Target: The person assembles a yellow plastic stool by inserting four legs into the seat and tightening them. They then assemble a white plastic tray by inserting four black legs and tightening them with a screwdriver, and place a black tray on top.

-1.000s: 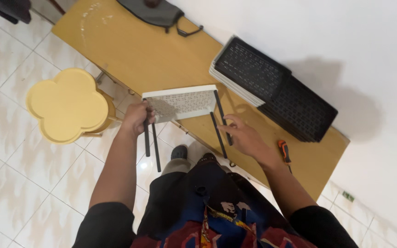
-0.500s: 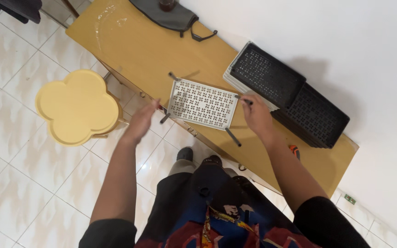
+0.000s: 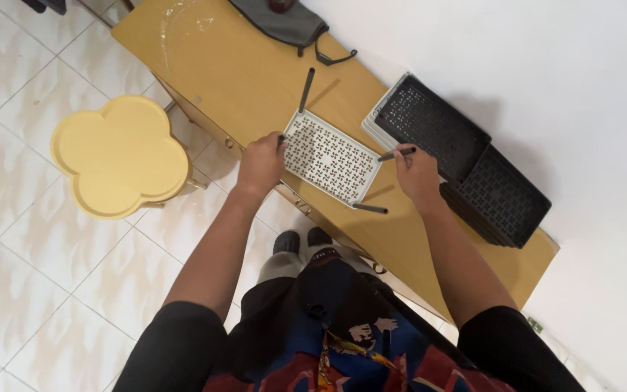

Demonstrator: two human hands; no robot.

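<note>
A white perforated shelf panel with dark rod legs lies upside down on the yellow table, its legs pointing up and outward. My left hand grips the panel's near-left corner at a leg. My right hand holds the dark leg at the panel's right corner. Another leg sticks up at the far-left corner, and one more lies at the near-right corner.
Black perforated panels are stacked on a white one against the wall at the right. A grey bag with a strap lies at the table's far end. A yellow flower-shaped stool stands on the tiled floor at left.
The panel has been turned over from hanging at the table's edge with legs down to lying flat on the table with legs up. Both hands moved onto the table with it.
</note>
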